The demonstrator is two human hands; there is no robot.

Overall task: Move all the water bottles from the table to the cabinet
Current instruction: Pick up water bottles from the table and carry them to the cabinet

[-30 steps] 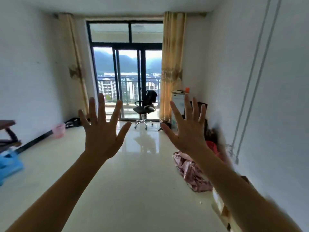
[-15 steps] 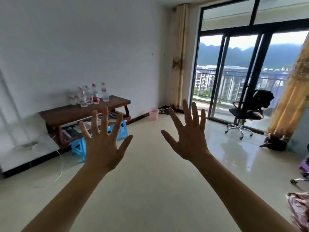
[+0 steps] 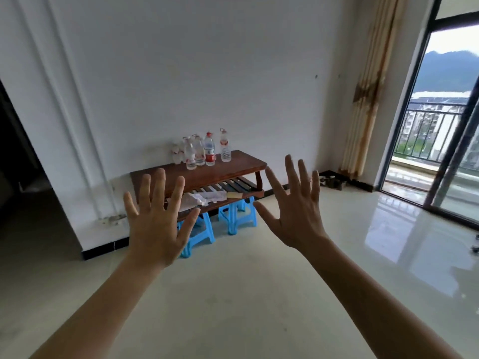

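A low reddish-brown wooden desk (image 3: 233,167) is standing against the far matt white wall (image 3: 207,73), on a glossy pale floor (image 3: 233,307). Clear plastic water bottles (image 3: 201,151) with red labels are standing clustered on its top. Blue plastic stools (image 3: 237,218) are sitting beneath. The left grip (image 3: 158,229) and right grip (image 3: 295,213) are hovering near, fingers spread wide, holding nothing.

Left hand: we raise our left hand (image 3: 158,229), fingers spread, back toward us, holding nothing.
Right hand: our right hand (image 3: 295,213) mirrors it, forearms extended.
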